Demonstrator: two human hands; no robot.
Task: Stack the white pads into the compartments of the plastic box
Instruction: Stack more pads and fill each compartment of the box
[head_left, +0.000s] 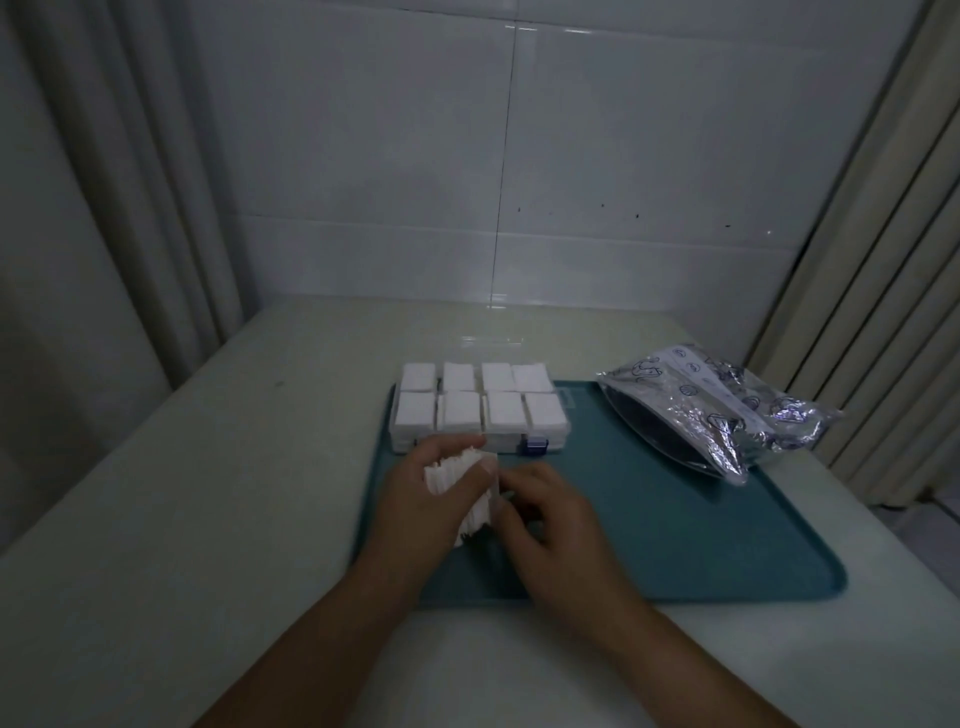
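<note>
A clear plastic box (556, 441) stands at the far left of a teal tray (701, 530). Its two rows of compartments hold white pads (506, 414) piled up to the rim. My left hand (421, 499) grips a fanned stack of white pads (457, 470) just in front of the box. Right beside it, my right hand (545, 525) pinches the edge of one pad at the right side of that stack. Part of the stack is hidden behind my fingers.
A crinkled, shiny plastic bag (727, 410) lies at the tray's far right corner. The tray sits on a pale table (208, 493) against a tiled wall, with curtains on both sides.
</note>
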